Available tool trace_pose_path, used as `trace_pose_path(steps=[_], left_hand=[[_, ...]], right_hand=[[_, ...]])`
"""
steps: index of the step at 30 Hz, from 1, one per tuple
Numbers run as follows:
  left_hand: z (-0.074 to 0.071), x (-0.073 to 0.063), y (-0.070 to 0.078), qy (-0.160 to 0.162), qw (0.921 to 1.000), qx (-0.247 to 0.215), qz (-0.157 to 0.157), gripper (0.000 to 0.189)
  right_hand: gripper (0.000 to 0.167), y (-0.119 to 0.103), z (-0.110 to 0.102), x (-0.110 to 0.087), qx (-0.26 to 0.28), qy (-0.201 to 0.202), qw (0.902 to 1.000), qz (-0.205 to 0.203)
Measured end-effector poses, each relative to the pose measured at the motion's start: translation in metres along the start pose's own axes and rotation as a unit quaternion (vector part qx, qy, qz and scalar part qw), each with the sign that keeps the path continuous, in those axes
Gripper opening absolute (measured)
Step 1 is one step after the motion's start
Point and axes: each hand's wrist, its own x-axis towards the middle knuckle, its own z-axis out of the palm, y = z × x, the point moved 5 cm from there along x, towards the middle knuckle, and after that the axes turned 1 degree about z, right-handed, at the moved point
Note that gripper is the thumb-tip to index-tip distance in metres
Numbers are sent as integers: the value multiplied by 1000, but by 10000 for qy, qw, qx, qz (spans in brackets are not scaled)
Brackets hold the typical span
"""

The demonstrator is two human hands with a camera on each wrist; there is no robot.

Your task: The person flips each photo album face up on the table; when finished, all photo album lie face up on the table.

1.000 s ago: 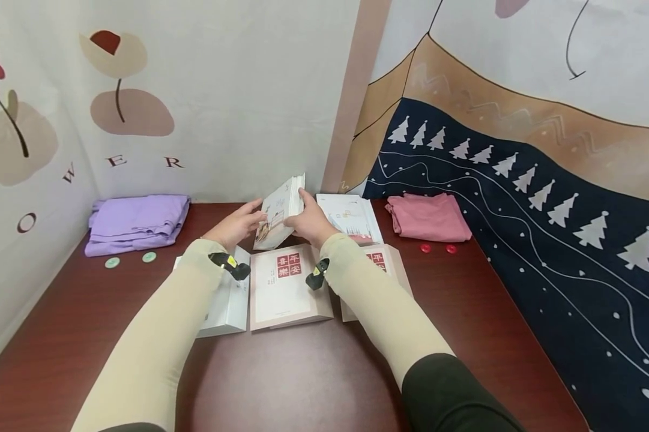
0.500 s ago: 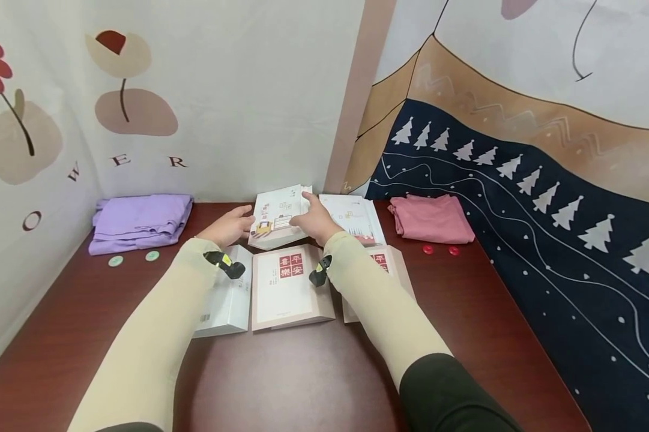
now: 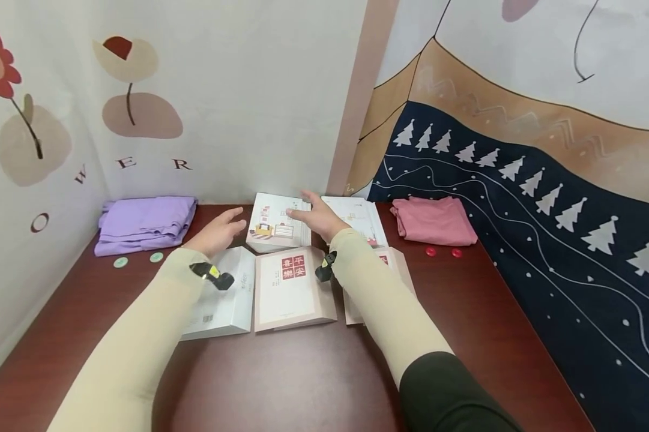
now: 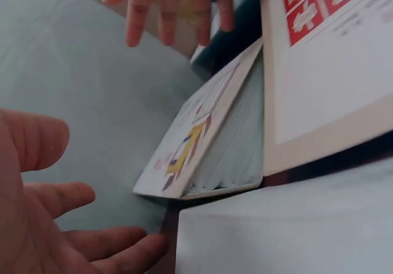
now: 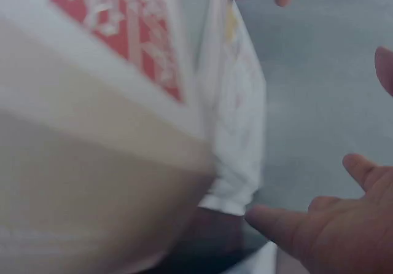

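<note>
A thick white book (image 3: 272, 223) with a small yellow drawing on its cover lies at the back of the table, against the wall. My left hand (image 3: 218, 232) hovers at its left, fingers stretched out and apart from it. Over its right edge hangs my right hand (image 3: 323, 217), thumb and fingers spread; in the head view I cannot tell whether it touches. In the left wrist view, the book (image 4: 206, 129) shows a gap from the left fingers (image 4: 104, 243). The right wrist view is blurred, with the right fingers (image 5: 288, 225) near the book's edge.
In front lie a pale blue-white book (image 3: 227, 294), a cream book with red characters (image 3: 289, 300) and a similar one (image 3: 397, 264) partly under my right sleeve. Another white book (image 3: 364, 219) stands behind. Purple cloth (image 3: 146, 225), pink cloth (image 3: 434, 221), green buttons (image 3: 120, 262) and red buttons (image 3: 430, 252) flank them.
The white book, tilted up between both hands, came down flat at the back. Both hands let go of it; the left drew away to the left.
</note>
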Motion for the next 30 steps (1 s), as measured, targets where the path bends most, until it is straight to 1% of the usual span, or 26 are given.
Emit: trace_pose_path(steps=[2,4,6,8,10,12,14,18,21,24,27,30], left_hand=[[-5,-15,-2,160,9994,279,140,66],[-11,-31,-5,310,9981,434,292,65],[-16,-48,-9,419,9973,432,415,64],[-19,-65,-15,500,9968,418,463,64],[-22,-81,-23,593,9968,308,433,64],[-23,-97,-32,713,9966,257,321,64],[-23,-111,-40,912,9949,385,200,64],[-22,-136,-57,1178,9912,608,-52,64],[-22,-151,-70,1240,9890,761,-269,64],[-22,-162,-80,1122,9887,831,-539,65],[-20,-168,-88,906,9888,923,-750,64],[-19,-168,-91,668,9892,981,-862,64]], right_hand=[[85,-5,-3,-4,9,20,9999,-119],[84,-10,-4,-11,-27,5,9998,-190],[83,-14,-3,-18,-133,-12,9996,-252],[82,-16,-1,-27,-258,-19,9993,-287],[81,-16,3,-37,-354,-32,9989,-302],[79,-15,9,-47,-405,-82,9986,-321],[79,-12,17,-56,-415,-173,9984,-349],[79,-8,39,-75,-381,-557,9968,-436],[78,-5,57,-87,-279,-909,9944,-467],[77,-3,75,-97,-84,-1259,9912,-411],[78,0,91,-106,129,-1569,9871,-303],[77,4,103,-114,336,-1751,9839,-114]])
